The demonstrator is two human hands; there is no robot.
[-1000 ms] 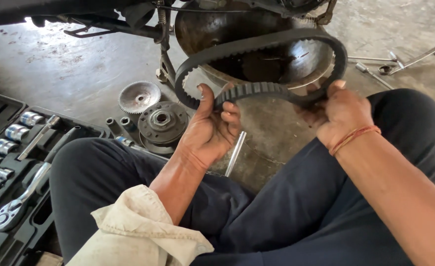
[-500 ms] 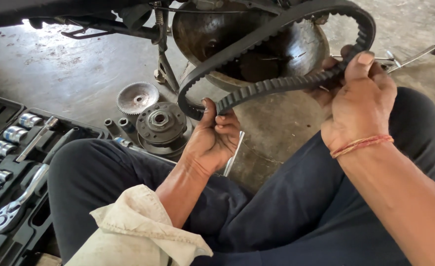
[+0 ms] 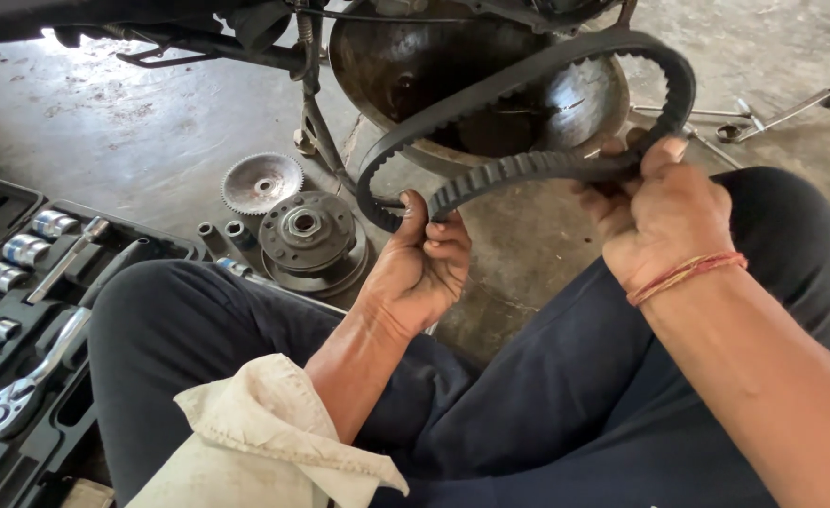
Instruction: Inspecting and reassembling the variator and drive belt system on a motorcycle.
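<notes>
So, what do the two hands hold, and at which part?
Both hold one black toothed belt. The left hand grips its near left bend; the right hand pinches the lower run near the right bend.

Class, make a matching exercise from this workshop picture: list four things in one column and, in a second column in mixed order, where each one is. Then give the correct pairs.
Things:
1. toothed belt
2. ratchet wrench
3. toothed disc
4. cream cloth

Places:
A. flat on the concrete floor, beside the round clutch part
B. draped over the person's left knee
C. stretched between the left hand and the right hand
D. lying in the black socket case

Pairs: 1-C, 2-D, 3-A, 4-B
</notes>
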